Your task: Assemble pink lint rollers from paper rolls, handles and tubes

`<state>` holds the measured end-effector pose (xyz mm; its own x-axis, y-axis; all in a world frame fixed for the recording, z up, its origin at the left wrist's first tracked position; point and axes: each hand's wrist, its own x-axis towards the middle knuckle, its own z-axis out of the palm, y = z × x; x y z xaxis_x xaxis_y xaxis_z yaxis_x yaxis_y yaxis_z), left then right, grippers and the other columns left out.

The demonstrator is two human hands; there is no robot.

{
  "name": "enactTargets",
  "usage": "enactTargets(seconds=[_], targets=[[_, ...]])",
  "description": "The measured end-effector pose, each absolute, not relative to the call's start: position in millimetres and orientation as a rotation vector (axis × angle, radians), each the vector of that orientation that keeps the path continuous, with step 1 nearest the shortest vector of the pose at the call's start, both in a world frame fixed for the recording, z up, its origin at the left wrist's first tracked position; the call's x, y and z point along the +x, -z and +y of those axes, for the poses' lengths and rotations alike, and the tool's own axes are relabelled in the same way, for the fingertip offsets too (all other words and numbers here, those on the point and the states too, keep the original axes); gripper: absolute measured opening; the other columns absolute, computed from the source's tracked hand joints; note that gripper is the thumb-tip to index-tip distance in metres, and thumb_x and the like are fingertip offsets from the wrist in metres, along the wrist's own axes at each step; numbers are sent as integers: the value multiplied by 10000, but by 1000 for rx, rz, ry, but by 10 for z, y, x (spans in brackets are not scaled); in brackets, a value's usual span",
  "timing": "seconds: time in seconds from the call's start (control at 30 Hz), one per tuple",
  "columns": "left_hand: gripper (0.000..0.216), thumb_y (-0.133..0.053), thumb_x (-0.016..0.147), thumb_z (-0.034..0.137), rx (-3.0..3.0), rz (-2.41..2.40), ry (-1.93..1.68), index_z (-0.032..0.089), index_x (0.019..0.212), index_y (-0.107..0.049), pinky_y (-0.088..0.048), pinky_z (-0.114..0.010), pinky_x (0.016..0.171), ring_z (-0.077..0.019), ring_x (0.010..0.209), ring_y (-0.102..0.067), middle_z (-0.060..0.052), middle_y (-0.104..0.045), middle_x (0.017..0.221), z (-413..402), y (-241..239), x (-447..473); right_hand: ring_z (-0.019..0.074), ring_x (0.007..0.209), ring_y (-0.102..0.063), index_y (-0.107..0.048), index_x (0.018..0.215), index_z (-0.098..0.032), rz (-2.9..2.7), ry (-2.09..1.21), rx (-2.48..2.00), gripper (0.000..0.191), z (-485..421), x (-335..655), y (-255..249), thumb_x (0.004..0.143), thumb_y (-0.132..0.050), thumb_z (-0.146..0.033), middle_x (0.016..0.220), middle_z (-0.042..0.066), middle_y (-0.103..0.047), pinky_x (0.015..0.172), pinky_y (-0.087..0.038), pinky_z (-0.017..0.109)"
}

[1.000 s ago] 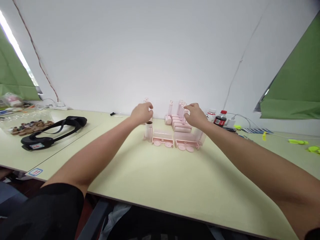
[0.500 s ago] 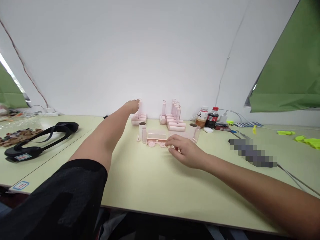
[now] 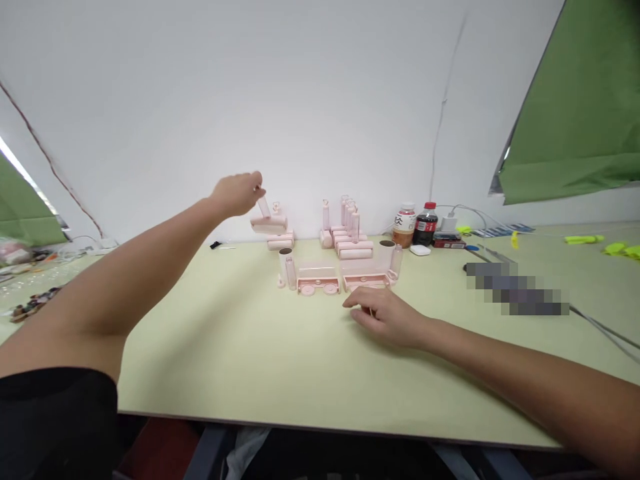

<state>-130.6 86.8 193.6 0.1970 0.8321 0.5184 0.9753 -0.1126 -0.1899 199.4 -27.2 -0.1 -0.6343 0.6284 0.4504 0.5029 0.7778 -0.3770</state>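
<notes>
My left hand (image 3: 239, 192) is closed around the handle of a pink lint roller (image 3: 269, 223), raised above the table at the back left. Below and behind it lie more pink lint rollers (image 3: 281, 241). My right hand (image 3: 383, 313) rests low over the table with fingers loosely bent and apart, holding nothing visible. Just beyond its fingers are two pink roller casings (image 3: 318, 285) with round parts in front. On the left, a cardboard-cored roll (image 3: 285, 260) stands upright beside a clear pink handle (image 3: 291, 273). Another roll (image 3: 387, 252) and handle (image 3: 397, 261) stand on the right.
Several assembled lint rollers (image 3: 355, 248) with upright handles sit by the wall. To their right are a labelled jar (image 3: 404, 225), a cola bottle (image 3: 425, 225) and a white square case (image 3: 420, 250). A pixelated dark object (image 3: 515, 287) with a cable lies at right.
My left hand has lifted a lint roller from the back-left group and drawn it up and left. My right hand has shifted slightly right and nearer, uncovering the right casing. The view has shifted.
</notes>
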Motion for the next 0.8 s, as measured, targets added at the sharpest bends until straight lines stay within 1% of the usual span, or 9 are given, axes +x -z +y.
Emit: enactTargets(seconds=[0.13,0.27,0.33,0.43,0.5,0.57,0.63,0.73,0.8], targets=[[238,-508,938,378,-2044,-1448,979,172,1051,-546,-439,-327,800,-164,798,-571,-24,-630,772,293,-2290,-1120,153,679,-600,-647,1090,-186,-2130,-408,-930,264,-191,2018,-149,889,-523,-304,968,82,-679,637,-505,313],[198,-630,881,352,-2283,-1105,1450,179,849,-540,-426,-257,627,-76,537,-486,31,-573,633,-240,-2192,-662,147,682,-598,-491,1317,-234,-1873,-690,-842,545,-213,2078,-287,835,-637,-442,1152,109,-611,528,-513,291],[223,-650,862,367,-2429,-1008,1663,182,805,-540,-402,-233,559,-83,530,-524,29,-565,626,-425,-2005,-399,167,693,-606,-511,1262,-222,-1792,-858,-721,566,-251,2120,-310,790,-689,-479,1036,95,-632,475,-505,279],[256,-711,794,417,-2394,-951,2150,208,783,-563,-426,-227,532,-121,615,-602,30,-573,659,-565,-1701,-75,183,655,-608,-577,1041,-207,-1583,-1013,-647,436,-278,2190,-312,757,-721,-505,787,42,-617,411,-485,262],[288,-744,752,448,-2398,-933,2323,223,833,-584,-450,-231,542,-127,638,-615,28,-584,694,-561,-1532,63,186,645,-614,-578,987,-214,-1464,-1038,-629,424,-267,2230,-320,730,-747,-507,767,30,-618,396,-486,262],[371,-786,697,462,-2538,-935,2342,231,925,-607,-473,-243,571,-137,667,-623,17,-607,739,-503,-1387,153,191,656,-626,-569,1019,-227,-1414,-1037,-591,462,-257,2253,-343,709,-767,-506,804,27,-639,406,-500,274],[425,-803,669,467,-2779,-963,2190,221,973,-637,-492,-259,619,-155,724,-635,-8,-642,796,-436,-1249,221,199,673,-636,-562,1045,-229,-1410,-1032,-562,477,-265,2252,-367,713,-764,-507,827,31,-652,424,-514,288],[370,-728,735,509,-3143,-1085,1849,202,940,-700,-504,-290,636,-201,784,-658,-50,-693,845,-402,-1052,305,203,681,-635,-570,1045,-213,-1492,-1025,-576,458,-305,2218,-381,731,-756,-489,817,42,-655,461,-526,301],[386,-660,783,541,-3264,-1162,1782,200,953,-723,-512,-315,614,-227,771,-671,-68,-712,831,-423,-949,335,196,664,-624,-574,1060,-212,-1549,-987,-602,474,-323,2200,-383,728,-755,-498,810,45,-654,478,-523,303]])
